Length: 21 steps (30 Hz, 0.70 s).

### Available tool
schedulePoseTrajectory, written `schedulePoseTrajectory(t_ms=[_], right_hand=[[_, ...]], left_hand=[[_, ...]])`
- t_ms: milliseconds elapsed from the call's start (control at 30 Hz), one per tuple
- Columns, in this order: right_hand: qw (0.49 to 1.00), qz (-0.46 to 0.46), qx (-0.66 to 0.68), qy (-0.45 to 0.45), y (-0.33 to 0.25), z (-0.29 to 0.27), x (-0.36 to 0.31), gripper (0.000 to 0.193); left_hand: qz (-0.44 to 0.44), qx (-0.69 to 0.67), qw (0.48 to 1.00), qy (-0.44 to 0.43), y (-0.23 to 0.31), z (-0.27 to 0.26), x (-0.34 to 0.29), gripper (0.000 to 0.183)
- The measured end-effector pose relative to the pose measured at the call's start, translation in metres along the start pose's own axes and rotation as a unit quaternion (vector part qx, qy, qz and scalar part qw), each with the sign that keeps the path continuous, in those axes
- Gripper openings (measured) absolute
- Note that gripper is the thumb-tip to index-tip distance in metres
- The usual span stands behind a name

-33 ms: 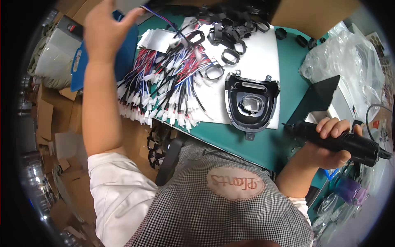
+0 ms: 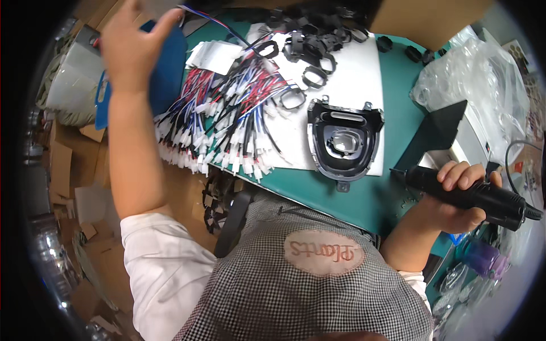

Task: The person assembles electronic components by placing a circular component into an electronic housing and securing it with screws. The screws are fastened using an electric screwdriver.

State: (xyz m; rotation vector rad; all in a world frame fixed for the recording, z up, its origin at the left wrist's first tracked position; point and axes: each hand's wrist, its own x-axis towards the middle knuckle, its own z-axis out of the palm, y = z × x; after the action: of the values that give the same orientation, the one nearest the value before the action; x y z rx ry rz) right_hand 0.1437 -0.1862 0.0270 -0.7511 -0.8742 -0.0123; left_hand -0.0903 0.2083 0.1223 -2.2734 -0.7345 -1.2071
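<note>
My left hand is stretched out at the upper left, over a blue plastic bin. Its thumb is spread from the fingers, whose tips run past the upper edge; a grey patch shows between them, too blurred to name. My right hand grips a black corded electric screwdriver, its bit pointing left. Between the hands, a black rounded housing with a clear oval centre rests partly on a white sheet. Left of it is a heap of wire leads with white connectors.
Several black ring-shaped parts are piled at the back. White papers overlap the leads. On the green table, a black panel and clear plastic bags stand at right. A cardboard box is behind; cardboard lies at lower left.
My left hand has shifted slightly left in the picture. The table and its things appear shifted a little left as well. The right hand keeps its grip on the screwdriver.
</note>
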Motion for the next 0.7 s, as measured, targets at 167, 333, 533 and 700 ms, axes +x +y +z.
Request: schedulePoseTrajectory(t_ms=[167,333,533,700], right_hand=[[0.998,-0.05,-0.015,-0.039,-0.033,-0.008,0.007,0.073],[0.992,-0.114,-0.038,-0.046,-0.066,-0.03,0.013,0.072],[0.983,-0.127,-0.13,0.034,-0.069,-0.042,0.007,0.068],[0.982,-0.109,-0.154,0.033,-0.067,-0.046,0.0,0.07]], left_hand=[[-0.144,-0.05,0.987,0.056,-0.026,-0.038,-0.001,0.072],[-0.217,-0.568,0.794,0.008,-0.035,-0.025,-0.018,0.061],[-0.214,-0.571,0.75,-0.256,0.039,-0.017,-0.062,0.071],[-0.069,-0.567,0.742,-0.35,0.077,-0.011,-0.08,0.091]])
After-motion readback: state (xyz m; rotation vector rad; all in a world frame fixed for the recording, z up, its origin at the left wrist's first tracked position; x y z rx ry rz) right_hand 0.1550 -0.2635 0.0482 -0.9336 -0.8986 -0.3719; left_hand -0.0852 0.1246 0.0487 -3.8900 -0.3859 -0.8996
